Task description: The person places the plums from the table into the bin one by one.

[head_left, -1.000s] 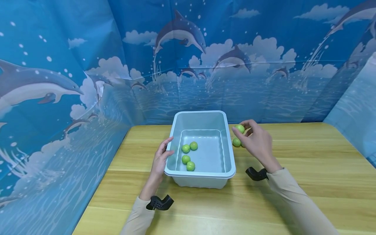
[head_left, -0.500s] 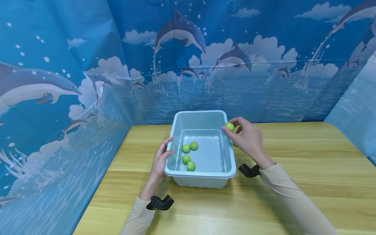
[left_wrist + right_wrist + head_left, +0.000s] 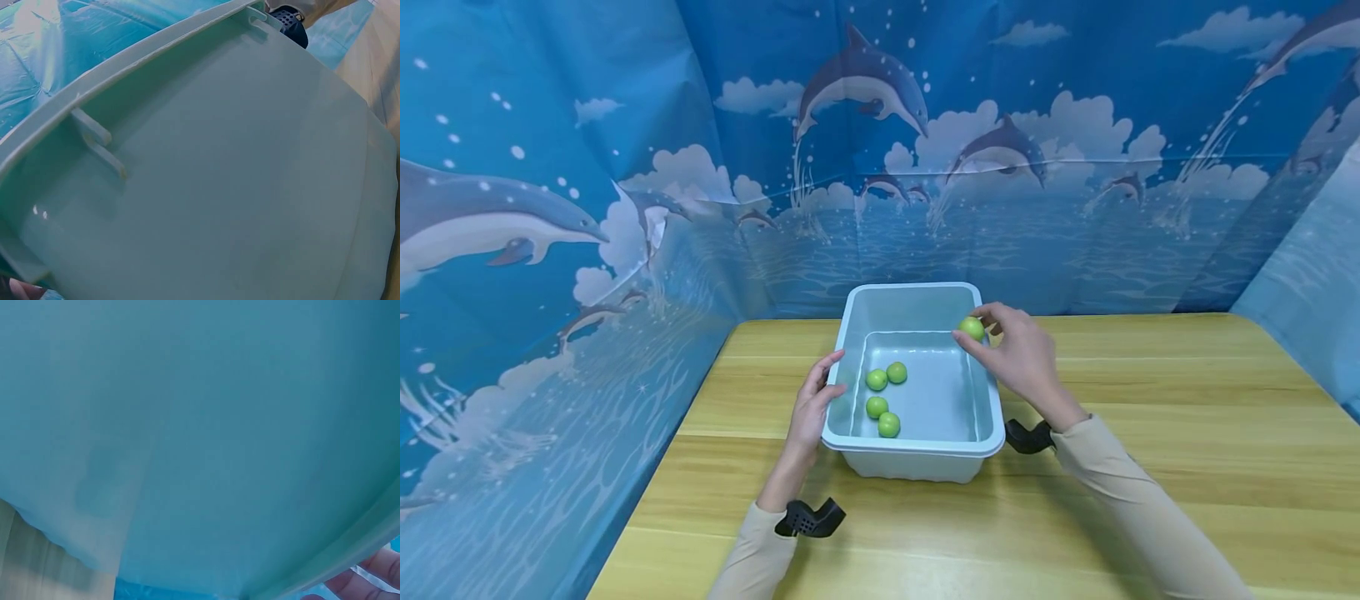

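Note:
A light blue plastic bin [image 3: 925, 446] stands on the wooden table. Several small round green fruits, like limes, lie on its floor toward the left, one being the near green fruit [image 3: 889, 425]. My left hand [image 3: 808, 408] holds the bin's left rim, thumb and fingers at the edge. Over the right rim, my right hand [image 3: 1018, 354] pinches another green fruit [image 3: 972, 328] between thumb and fingers. In the right wrist view, the bin's outer wall [image 3: 206, 437] fills most of the picture and the held fruit is hidden; fingers [image 3: 356, 584] show at the lower right corner.
The wooden table [image 3: 1187, 433] extends to both sides of the bin. Behind it hangs a blue sheet [image 3: 1000, 225] printed with dolphins, close to the bin's far end. Each wrist carries a black camera mount [image 3: 811, 518].
My right hand has carried its green fruit left from beside the bin to over the right rim. Fruits seen on the table there are now hidden. The left hand stays put.

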`<state>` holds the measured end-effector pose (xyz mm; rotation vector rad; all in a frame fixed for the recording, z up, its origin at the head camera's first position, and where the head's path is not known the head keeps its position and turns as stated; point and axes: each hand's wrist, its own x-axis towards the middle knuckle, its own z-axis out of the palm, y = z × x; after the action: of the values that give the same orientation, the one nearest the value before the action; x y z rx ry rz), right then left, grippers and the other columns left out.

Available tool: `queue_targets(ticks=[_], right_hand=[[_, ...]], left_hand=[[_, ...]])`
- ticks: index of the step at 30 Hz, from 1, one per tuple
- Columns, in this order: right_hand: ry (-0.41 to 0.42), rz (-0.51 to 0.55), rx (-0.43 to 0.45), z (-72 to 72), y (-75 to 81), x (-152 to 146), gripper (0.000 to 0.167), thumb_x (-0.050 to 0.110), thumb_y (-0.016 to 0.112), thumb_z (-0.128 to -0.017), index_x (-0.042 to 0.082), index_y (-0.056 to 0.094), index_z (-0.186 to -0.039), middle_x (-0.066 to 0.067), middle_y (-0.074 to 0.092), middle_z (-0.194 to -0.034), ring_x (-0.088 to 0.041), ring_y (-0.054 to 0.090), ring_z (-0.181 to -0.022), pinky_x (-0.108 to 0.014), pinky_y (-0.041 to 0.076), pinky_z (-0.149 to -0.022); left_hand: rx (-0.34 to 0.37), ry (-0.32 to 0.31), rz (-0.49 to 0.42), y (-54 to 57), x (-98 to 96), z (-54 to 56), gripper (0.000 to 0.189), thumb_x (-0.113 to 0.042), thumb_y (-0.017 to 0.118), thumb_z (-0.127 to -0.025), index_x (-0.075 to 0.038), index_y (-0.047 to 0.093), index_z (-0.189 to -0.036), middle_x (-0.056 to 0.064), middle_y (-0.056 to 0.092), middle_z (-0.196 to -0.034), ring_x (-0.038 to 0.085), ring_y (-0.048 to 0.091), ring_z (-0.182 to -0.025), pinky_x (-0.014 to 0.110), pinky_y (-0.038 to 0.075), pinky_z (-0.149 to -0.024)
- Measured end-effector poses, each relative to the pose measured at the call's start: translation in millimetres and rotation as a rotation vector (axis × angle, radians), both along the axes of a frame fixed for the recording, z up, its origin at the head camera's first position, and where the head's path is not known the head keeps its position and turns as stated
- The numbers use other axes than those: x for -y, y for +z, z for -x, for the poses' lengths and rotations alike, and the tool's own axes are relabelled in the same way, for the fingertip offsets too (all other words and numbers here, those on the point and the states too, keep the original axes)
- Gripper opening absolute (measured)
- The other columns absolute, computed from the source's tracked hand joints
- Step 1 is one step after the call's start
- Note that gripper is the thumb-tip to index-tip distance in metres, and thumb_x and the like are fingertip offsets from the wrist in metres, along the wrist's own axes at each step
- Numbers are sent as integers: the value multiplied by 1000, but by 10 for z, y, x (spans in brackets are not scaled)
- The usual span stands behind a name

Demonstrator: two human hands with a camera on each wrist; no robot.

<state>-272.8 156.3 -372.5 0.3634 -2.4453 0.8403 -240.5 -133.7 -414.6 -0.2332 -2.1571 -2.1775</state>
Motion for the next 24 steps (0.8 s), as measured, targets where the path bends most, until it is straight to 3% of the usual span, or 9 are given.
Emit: queue_targets(ticks=[12,24], right_hand=[[-3,4,42,41,-17,-1,49,50,65,-85,10,64,-113,-7,65,-95,-25,59,-83,-39,46,-57],[-35,116,32,63,-161,-202,40,43,59,-91,8,65,-110,-8,66,-94,-28,61,-83,-42,46,-60]], left_hand=[[6,-5,-7,1,-1,1,48,-1,46,-92,-7,45,-139,8,29,-151,23,21,-138,45,15,-110],[5,-5,-21,-3,-9,-5,48,-1,46,-92,-6,44,-140,8,30,-150,24,23,-137,46,16,-109]])
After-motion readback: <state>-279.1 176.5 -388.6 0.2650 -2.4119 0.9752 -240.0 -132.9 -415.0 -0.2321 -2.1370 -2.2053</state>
